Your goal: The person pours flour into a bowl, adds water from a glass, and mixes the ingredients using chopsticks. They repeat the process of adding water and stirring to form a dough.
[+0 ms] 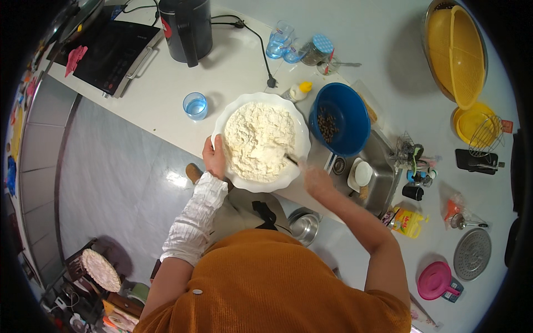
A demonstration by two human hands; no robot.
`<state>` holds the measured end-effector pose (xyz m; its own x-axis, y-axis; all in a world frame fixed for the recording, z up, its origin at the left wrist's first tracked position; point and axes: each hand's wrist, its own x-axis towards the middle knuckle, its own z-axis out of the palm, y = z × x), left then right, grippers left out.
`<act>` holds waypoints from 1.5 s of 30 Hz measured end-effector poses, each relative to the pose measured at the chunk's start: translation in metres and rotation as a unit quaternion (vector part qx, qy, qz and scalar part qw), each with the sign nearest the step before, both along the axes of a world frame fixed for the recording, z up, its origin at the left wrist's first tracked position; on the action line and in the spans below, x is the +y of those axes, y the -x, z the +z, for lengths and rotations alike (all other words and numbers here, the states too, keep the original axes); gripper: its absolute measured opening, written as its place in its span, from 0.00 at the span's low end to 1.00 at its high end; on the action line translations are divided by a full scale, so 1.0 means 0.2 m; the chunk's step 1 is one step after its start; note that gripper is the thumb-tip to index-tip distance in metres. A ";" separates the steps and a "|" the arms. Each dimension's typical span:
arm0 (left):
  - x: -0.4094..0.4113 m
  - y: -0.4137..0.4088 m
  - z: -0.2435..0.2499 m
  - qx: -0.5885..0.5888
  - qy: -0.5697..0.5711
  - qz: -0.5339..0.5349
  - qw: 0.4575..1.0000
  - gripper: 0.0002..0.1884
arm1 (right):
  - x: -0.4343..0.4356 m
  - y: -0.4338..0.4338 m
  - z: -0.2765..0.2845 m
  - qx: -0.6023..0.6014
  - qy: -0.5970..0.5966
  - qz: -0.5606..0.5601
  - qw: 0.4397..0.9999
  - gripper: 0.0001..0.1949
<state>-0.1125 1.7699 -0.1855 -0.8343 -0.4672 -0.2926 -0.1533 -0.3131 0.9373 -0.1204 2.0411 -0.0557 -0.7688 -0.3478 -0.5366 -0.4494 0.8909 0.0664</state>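
A white bowl with a scalloped rim (pixel 300 125) stands at the counter's front edge, filled with pale, clumpy flour (pixel 260 139). With thumb over the rim, my left hand (pixel 214 157) grips the bowl's left side. My right hand (pixel 315 179), blurred, is at the bowl's lower right, closed around a thin dark utensil (pixel 292 159). The utensil's far end is hidden in the flour, so its kind cannot be told. A blue glass of water (pixel 195 106) sits left of the bowl. Just to the right is a blue plastic basin (pixel 354 120) with small brown pieces inside.
Behind the bowl are a yellow-capped bottle (pixel 297 91), a power plug (pixel 272 81) and blue glasses (pixel 280 41). A dark electric kettle (pixel 185 31) and an induction cooktop (pixel 112 54) occupy the far left. At right lies a steel sink (pixel 381 166) holding white dishes (pixel 360 175).
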 end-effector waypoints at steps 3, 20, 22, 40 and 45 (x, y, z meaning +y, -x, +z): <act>0.01 0.00 0.02 -0.001 0.009 -0.002 1.000 0.14 | -0.10 -0.02 -0.04 0.006 0.036 0.055 0.998 0.22; -0.02 0.00 -0.05 0.008 0.027 -0.015 0.999 0.14 | 0.12 0.19 0.07 0.108 0.055 0.001 0.993 0.21; 0.00 0.00 -0.06 0.017 0.027 -0.011 0.999 0.13 | 0.17 0.05 -0.01 0.058 0.020 -0.052 0.997 0.23; -0.01 0.00 -0.02 -0.009 0.062 -0.019 0.998 0.13 | -0.32 0.18 0.02 -0.347 0.454 -0.582 0.578 0.14; 0.00 0.01 0.01 0.031 0.021 0.000 0.999 0.13 | -0.64 0.05 -0.03 -0.336 0.458 -0.551 0.612 0.10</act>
<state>-0.1150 1.7703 -0.1836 -0.8505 -0.4775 -0.2204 -0.0953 -0.2723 0.9575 -0.1300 1.9126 -0.0608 -0.5198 -0.2076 -0.8287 0.8058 0.2030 -0.5563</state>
